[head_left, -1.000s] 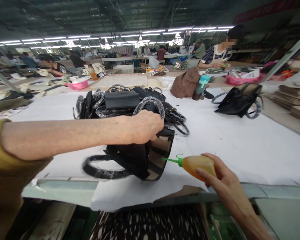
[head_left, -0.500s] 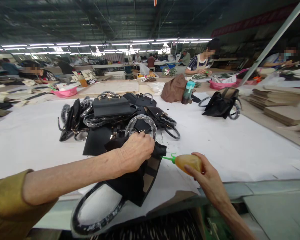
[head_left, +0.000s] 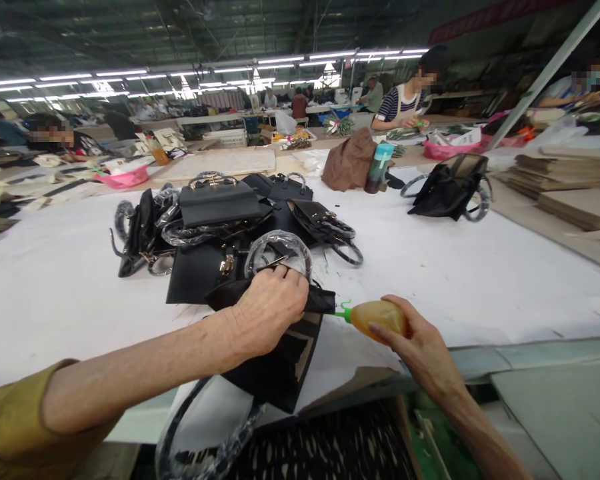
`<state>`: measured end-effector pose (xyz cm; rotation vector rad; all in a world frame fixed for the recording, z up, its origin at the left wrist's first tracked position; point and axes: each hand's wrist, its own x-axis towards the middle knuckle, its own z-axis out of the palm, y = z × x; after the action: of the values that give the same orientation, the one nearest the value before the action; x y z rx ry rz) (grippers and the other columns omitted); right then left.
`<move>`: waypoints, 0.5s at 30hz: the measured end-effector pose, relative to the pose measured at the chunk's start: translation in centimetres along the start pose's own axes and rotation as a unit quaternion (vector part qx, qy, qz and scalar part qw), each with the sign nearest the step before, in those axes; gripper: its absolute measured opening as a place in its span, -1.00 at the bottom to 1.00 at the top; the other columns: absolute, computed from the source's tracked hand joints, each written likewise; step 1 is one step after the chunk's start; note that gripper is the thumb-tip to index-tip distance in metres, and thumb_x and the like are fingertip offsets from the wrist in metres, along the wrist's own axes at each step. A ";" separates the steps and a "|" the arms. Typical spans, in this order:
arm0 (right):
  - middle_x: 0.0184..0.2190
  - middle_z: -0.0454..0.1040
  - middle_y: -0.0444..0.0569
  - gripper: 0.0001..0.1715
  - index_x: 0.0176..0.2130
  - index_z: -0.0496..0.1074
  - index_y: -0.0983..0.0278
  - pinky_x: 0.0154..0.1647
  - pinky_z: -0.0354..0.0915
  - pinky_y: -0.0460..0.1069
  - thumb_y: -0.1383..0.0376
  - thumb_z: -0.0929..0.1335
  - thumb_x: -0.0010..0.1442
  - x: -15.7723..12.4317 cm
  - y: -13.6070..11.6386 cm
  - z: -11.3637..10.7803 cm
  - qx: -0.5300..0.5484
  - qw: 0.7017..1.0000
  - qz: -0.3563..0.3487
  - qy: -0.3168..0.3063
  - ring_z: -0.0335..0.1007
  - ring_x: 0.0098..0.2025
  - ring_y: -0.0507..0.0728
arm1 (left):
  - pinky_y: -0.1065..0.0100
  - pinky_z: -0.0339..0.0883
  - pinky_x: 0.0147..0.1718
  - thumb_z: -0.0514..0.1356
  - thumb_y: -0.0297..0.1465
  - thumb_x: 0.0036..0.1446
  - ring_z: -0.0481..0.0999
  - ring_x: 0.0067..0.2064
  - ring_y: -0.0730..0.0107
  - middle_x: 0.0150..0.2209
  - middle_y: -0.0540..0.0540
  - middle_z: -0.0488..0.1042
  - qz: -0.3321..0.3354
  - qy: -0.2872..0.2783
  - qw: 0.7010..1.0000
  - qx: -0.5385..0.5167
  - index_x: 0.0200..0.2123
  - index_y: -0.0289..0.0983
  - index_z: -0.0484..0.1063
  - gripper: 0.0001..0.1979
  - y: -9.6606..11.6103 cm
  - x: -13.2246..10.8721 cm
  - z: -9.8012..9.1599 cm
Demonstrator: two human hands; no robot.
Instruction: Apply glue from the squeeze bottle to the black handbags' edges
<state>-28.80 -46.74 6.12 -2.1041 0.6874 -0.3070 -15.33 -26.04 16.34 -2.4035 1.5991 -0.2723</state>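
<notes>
My left hand (head_left: pixel 273 307) is closed on the upper edge of a black bag (head_left: pixel 265 377) at the near edge of the table. One plastic-wrapped handle of this bag hangs over the table edge; another wrapped handle loop stands just beyond my knuckles. To the right, my right hand (head_left: pixel 417 340) grips a squeeze bottle (head_left: pixel 377 320) of amber liquid. The bottle's green nozzle points left, and its tip is hidden at the bag's black flap. Right behind my left hand lies a heap of black handbags (head_left: pixel 220 203) with wrapped handles and gold clasps.
On the white-covered table (head_left: pixel 430 280), another black bag (head_left: pixel 447 190) lies at the back right. A teal-lidded bottle (head_left: pixel 379 168) stands by a brown cloth bundle (head_left: pixel 347 160). Board stacks (head_left: pixel 575 193) are at the right, pink basins (head_left: pixel 123 177) farther back. People work beyond.
The green nozzle has gone farther in at the black flap, so less of it shows. The hanging handle has shifted slightly right and down. The camera view has tilted a little.
</notes>
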 end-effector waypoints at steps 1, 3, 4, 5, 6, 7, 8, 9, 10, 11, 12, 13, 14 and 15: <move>-0.22 0.45 -0.02 -0.31 0.00 0.28 0.24 -0.14 0.26 0.03 -0.07 0.33 -0.04 -0.1 -0.1 0.0 0.001 1.000 0.002 -0.004 0.37 -0.20 0.20 | 0.23 0.33 -0.41 0.18 -0.33 0.05 0.41 -0.28 0.13 -0.30 -0.20 0.40 0.000 0.001 1.000 0.001 -0.31 -0.36 0.30 -0.79 0.0 -0.1 0.1; -0.26 0.46 -0.04 -0.31 -0.02 0.29 0.25 -0.18 0.28 0.02 -0.07 0.34 -0.05 -0.2 -0.3 0.0 0.005 1.000 0.005 -0.023 0.37 -0.25 0.19 | 0.23 0.32 -0.42 0.21 -0.32 0.02 0.40 -0.28 0.14 -0.30 -0.19 0.39 0.002 0.005 1.000 0.004 -0.31 -0.35 0.29 -0.77 0.1 -0.4 0.4; -0.28 0.46 -0.05 -0.32 -0.02 0.29 0.25 -0.20 0.28 0.02 -0.07 0.34 -0.05 -0.3 -0.5 0.0 0.005 0.999 0.005 -0.034 0.37 -0.27 0.18 | 0.23 0.32 -0.42 0.22 -0.32 0.01 0.40 -0.28 0.14 -0.30 -0.18 0.39 0.004 0.007 1.000 0.005 -0.31 -0.35 0.29 -0.76 0.1 -0.4 0.5; -0.30 0.46 -0.05 -0.32 -0.02 0.29 0.24 -0.21 0.28 0.01 -0.07 0.34 -0.05 -0.5 -0.6 0.0 0.004 0.999 0.006 -0.043 0.37 -0.28 0.17 | 0.23 0.32 -0.42 0.22 -0.32 0.01 0.40 -0.29 0.14 -0.31 -0.18 0.39 0.004 0.010 1.000 0.006 -0.31 -0.35 0.29 -0.76 0.0 -0.5 0.5; -0.31 0.46 -0.06 -0.33 -0.02 0.29 0.24 -0.22 0.28 0.01 -0.07 0.34 -0.05 -0.6 -0.7 -0.1 0.002 0.999 0.006 -0.050 0.37 -0.29 0.17 | 0.23 0.32 -0.42 0.22 -0.33 0.01 0.40 -0.28 0.13 -0.31 -0.18 0.39 0.003 0.014 1.000 0.007 -0.31 -0.35 0.29 -0.76 0.0 -0.5 0.6; -0.30 0.46 -0.06 -0.33 -0.02 0.29 0.24 -0.22 0.27 0.01 -0.06 0.34 -0.05 -0.7 -0.9 -0.2 0.000 0.999 0.007 -0.052 0.37 -0.29 0.17 | 0.22 0.32 -0.42 0.21 -0.34 0.02 0.40 -0.28 0.13 -0.31 -0.17 0.39 0.001 0.018 1.000 0.008 -0.31 -0.35 0.29 -0.78 0.0 -0.5 0.6; -0.29 0.46 -0.06 -0.33 -0.02 0.29 0.23 -0.22 0.27 0.01 -0.05 0.34 -0.05 -0.8 -1.0 -0.2 0.000 0.999 0.010 -0.053 0.37 -0.28 0.17 | 0.22 0.32 -0.42 0.21 -0.35 0.02 0.40 -0.28 0.13 -0.32 -0.17 0.39 0.001 0.022 1.000 0.009 -0.31 -0.35 0.29 -0.79 0.0 -0.5 0.6; -0.28 0.46 -0.06 -0.34 -0.02 0.29 0.23 -0.21 0.27 0.01 -0.04 0.35 -0.05 -0.8 -1.1 -0.3 0.001 0.998 0.014 -0.054 0.37 -0.27 0.17 | 0.21 0.32 -0.42 0.20 -0.35 0.03 0.40 -0.29 0.12 -0.32 -0.17 0.39 0.001 0.023 1.000 0.010 -0.31 -0.35 0.29 -0.80 0.0 -0.5 0.6; -0.28 0.46 -0.07 -0.34 -0.02 0.28 0.23 -0.20 0.27 0.01 -0.03 0.35 -0.05 -0.8 -1.1 -0.3 0.007 0.998 0.020 -0.057 0.37 -0.26 0.17 | 0.21 0.32 -0.42 0.20 -0.36 0.02 0.39 -0.29 0.12 -0.32 -0.17 0.39 0.001 0.024 1.000 0.010 -0.31 -0.34 0.29 -0.80 0.1 -0.5 0.6; -0.27 0.46 -0.07 -0.35 -0.02 0.28 0.22 -0.20 0.26 0.01 -0.02 0.35 -0.05 -0.9 -1.2 -0.4 0.013 0.998 0.025 -0.061 0.37 -0.25 0.17 | 0.21 0.32 -0.42 0.21 -0.36 0.02 0.39 -0.29 0.12 -0.32 -0.17 0.39 0.002 0.024 1.000 0.010 -0.32 -0.34 0.29 -0.80 0.1 -0.5 0.6; -0.28 0.45 -0.08 -0.36 -0.02 0.28 0.22 -0.21 0.26 0.01 -0.01 0.36 -0.05 -0.9 -1.2 -0.4 0.018 0.997 0.029 -0.065 0.37 -0.26 0.17 | 0.21 0.31 -0.42 0.21 -0.36 0.01 0.39 -0.29 0.13 -0.32 -0.17 0.39 0.004 0.024 1.000 0.011 -0.31 -0.34 0.29 -0.79 0.1 -0.5 0.7; -0.29 0.45 -0.09 -0.36 -0.02 0.28 0.22 -0.22 0.26 0.01 -0.01 0.36 -0.05 -0.9 -1.2 -0.4 0.021 0.997 0.032 -0.069 0.36 -0.27 0.16 | 0.22 0.31 -0.43 0.22 -0.36 0.00 0.39 -0.29 0.13 -0.31 -0.17 0.39 0.006 0.024 1.000 0.011 -0.31 -0.34 0.29 -0.78 0.1 -0.6 0.7; -0.29 0.45 -0.09 -0.37 -0.02 0.28 0.21 -0.22 0.26 0.01 0.00 0.36 -0.05 -1.0 -1.2 -0.3 0.020 0.997 0.032 -0.072 0.36 -0.27 0.16 | 0.22 0.30 -0.43 0.22 -0.36 0.00 0.39 -0.29 0.13 -0.31 -0.17 0.39 0.007 0.026 1.000 0.012 -0.31 -0.34 0.28 -0.78 0.2 -0.6 0.8; -0.29 0.45 -0.10 -0.38 -0.03 0.28 0.21 -0.21 0.26 0.00 0.01 0.37 -0.05 -1.0 -1.1 -0.3 0.017 0.997 0.031 -0.073 0.36 -0.27 0.16 | 0.22 0.30 -0.43 0.22 -0.36 0.00 0.39 -0.29 0.13 -0.31 -0.17 0.39 0.007 0.027 1.000 0.013 -0.31 -0.34 0.28 -0.78 0.2 -0.6 0.8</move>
<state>-29.36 -45.84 7.23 -2.0451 0.6549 -0.1277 -15.45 -25.46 15.48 -2.3843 1.6256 -0.3560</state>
